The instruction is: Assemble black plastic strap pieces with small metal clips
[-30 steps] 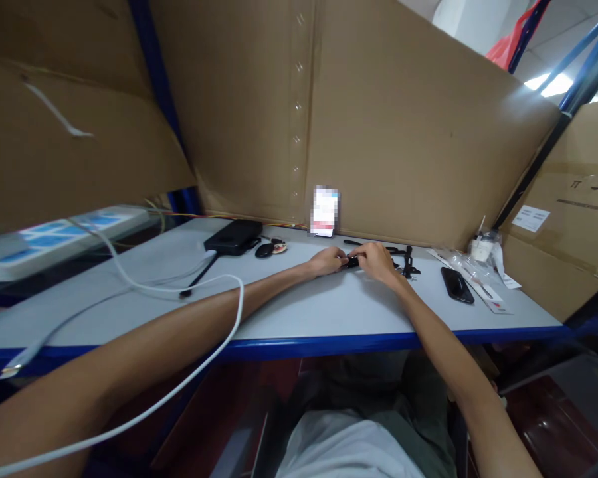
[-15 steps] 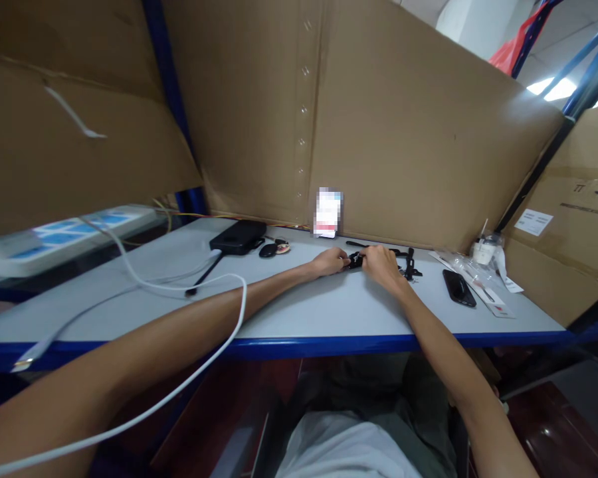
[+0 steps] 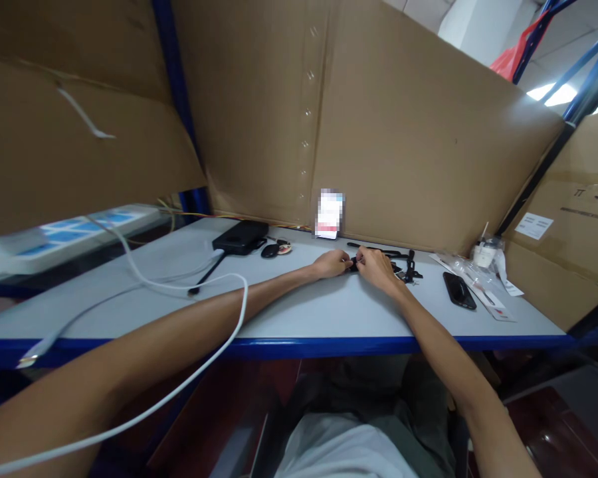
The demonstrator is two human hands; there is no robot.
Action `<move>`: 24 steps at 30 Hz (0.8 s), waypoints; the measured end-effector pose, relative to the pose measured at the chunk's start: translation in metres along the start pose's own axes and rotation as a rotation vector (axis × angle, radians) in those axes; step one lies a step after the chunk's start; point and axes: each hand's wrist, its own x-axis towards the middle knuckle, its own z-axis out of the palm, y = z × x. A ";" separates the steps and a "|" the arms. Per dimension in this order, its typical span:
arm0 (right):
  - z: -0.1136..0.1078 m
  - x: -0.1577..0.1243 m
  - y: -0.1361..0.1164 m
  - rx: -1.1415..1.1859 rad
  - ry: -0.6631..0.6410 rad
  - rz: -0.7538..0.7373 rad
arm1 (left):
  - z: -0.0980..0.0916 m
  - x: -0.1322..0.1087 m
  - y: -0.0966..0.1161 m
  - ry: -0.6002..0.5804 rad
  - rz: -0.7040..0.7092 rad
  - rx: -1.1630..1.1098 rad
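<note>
Forearms stretch out from the seated person across the grey table, and a white cable loops over the left one near the elbow. Farther out, both hands meet over a small black part lying on the tabletop. The left hand rests its fingers against the part's near-left end; the right hand curls over the other end, fingertips pinched down on it. Compared with a second ago, the right hand has drawn in closer to the left, and its fingers now bunch tighter over the piece, so the work looks like a fine fitting or pressing of two small pieces, though how much is done I cannot tell. The part sits between the two hands, touching both.

Just beyond the right hand lie more black pieces, and to the right a dark phone lies flat. Farther back on the left sits a black box, with cardboard sheets leaning behind everything.
</note>
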 end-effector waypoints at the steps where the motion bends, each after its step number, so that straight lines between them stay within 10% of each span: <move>1: 0.000 0.000 0.000 -0.005 -0.005 0.010 | 0.000 0.000 0.000 0.002 0.001 0.017; 24: 0.004 0.003 0.008 0.098 -0.006 -0.069 | 0.000 0.004 -0.009 -0.041 0.102 0.256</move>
